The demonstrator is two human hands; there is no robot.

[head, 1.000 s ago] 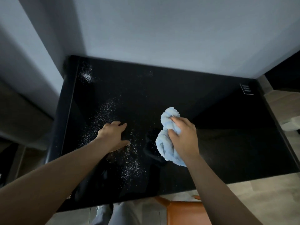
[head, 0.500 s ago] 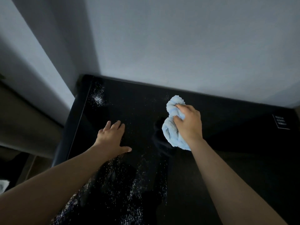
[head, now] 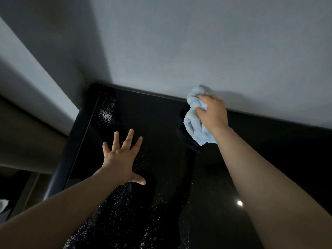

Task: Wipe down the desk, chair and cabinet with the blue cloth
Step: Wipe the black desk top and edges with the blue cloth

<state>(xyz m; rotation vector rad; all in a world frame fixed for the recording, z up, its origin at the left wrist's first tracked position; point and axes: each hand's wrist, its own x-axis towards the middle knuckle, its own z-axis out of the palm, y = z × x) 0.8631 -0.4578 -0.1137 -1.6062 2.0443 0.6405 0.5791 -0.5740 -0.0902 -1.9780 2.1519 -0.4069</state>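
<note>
Grey wall (head: pixel 179 42) at back; white specks (head: pixel 107 115) scattered below.

Left hand (head: pixel 120 159) flat, fingers splayed; right hand (head: pixel 212 113) farther forward, fingers curled round cloth (head: pixel 195 124); both arms outstretched.

**Desk** (head: pixel 161 126): the near edge and both right corners lie beyond the bottom and right picture edges. **Blue cloth** (head: pixel 194 123): partly covered by the right hand (head: pixel 212 112) gripping it, and it hides a stretch of the desk's far edge. **Left hand** (head: pixel 120 159): palm faces down, unseen. **White specks** (head: pixel 106 114) near the far left corner: too small to identify. **Pale object** (head: pixel 3 203) left of the desk: cut off and unidentifiable.
</note>
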